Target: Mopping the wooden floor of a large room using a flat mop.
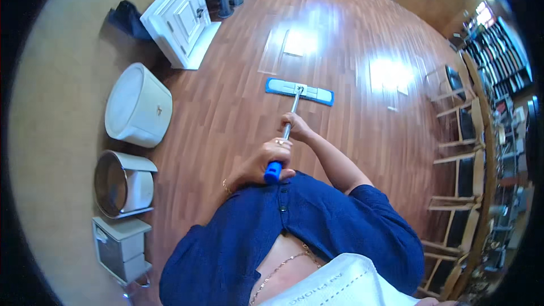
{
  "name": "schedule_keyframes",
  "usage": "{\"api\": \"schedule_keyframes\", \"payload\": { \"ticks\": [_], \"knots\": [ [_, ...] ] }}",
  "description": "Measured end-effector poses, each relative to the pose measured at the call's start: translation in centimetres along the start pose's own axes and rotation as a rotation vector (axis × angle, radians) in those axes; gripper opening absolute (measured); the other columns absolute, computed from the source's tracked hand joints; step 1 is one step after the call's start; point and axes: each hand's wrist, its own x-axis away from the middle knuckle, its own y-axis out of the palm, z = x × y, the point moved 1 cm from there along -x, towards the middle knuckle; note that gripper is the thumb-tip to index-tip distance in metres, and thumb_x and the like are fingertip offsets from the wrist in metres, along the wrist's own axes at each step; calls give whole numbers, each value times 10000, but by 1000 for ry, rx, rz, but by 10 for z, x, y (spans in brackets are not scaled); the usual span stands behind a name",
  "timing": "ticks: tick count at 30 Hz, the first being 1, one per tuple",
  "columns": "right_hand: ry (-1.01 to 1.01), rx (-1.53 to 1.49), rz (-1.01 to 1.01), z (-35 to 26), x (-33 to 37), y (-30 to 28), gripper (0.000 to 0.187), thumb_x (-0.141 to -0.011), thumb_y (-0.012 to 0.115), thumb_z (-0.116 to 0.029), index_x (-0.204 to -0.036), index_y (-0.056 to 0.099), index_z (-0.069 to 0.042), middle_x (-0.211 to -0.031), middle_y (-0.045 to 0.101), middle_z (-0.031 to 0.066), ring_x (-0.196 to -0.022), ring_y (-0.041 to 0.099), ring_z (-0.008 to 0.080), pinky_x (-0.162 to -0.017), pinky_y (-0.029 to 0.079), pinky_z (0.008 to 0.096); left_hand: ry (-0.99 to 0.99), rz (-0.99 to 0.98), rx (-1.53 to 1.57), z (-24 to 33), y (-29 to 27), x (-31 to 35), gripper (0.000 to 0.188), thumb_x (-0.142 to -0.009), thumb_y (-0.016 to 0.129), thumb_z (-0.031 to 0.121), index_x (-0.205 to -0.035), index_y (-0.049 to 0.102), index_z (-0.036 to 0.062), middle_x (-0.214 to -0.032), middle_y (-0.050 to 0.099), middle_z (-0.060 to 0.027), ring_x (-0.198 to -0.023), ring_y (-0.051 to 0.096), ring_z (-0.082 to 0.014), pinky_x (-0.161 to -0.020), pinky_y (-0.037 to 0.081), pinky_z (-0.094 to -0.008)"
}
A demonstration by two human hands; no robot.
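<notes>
A flat mop [317, 95] with a wide white plate and blue pad edges lies on the wood floor ahead of me. Its silver pole runs back toward my body and ends in a blue grip [273, 172] close to my waist. My left hand [276, 154], with a ring on one finger, is closed around the pole just beyond that blue grip. Farther down the pole, nearer the mop head, my right hand [297, 126] also wraps around it. The undersides of both hands are hidden.
Along the left wall stand a white cabinet [184, 22], a white rounded drum-like piece [139, 105], an open round unit [137, 190] and a small drawer unit [133, 249]. Several wooden chairs [476, 122] line a long counter on the right. Bright reflections shine on the floor [226, 102].
</notes>
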Motion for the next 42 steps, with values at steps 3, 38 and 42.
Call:
{"api": "schedule_keyframes", "payload": {
  "ticks": [3,38,42],
  "knots": [
    [37,38,-74,22,-17,-9,246,-701,777,-195,-675,572,-60,-714,578,130,-725,574,330,-645,453,418,-43,5,19,-20,-7,-9,329,-730,747,187,-617,465,60,-633,487,-114,-679,485,-290,-692,388,-422],
    [40,58,53,120,-148,-59,285,-716,756,-164,-611,510,-67,-696,552,118,-744,533,342,-677,421,427,-128,-57,-160,-118,-101,-110,179,-752,722,117,-698,554,89,-776,601,-49,-830,597,-231,-976,367,-422],
    [-28,52,83,158,-167,-95,282,-679,758,-148,-603,499,-68,-692,542,124,-742,534,350,-677,422,438,-131,-93,-188,-147,-100,-156,178,-760,721,126,-696,560,86,-765,595,-51,-833,604,-228,-981,365,-435]
  ]
}}
